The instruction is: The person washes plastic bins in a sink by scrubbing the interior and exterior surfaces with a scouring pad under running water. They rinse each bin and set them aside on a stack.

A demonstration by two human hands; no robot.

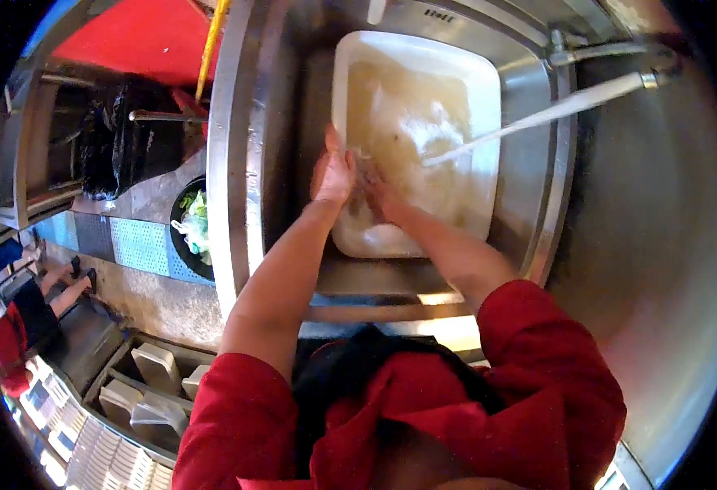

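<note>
A white plastic tub (496, 122) sits in the metal sink, holding cloudy, brownish water with foam on it. At the tub's left rim, my left hand (334, 174) is closed on the wall, its thumb pointing up along the outside. My right hand (380, 196) reaches inside the tub near that same wall, close to my left hand. Motion and water blur its fingers, so I cannot make out whether it holds anything. A stream of water (550, 114) runs from the tap (651, 78) into the tub.
The steel sink (289, 98) surrounds the tub, with a metal counter (628, 269) on the right. Left below stand a black bin (187, 257) with green scraps and a crate (118, 359) of pale containers. Another person (15, 335) is at far left.
</note>
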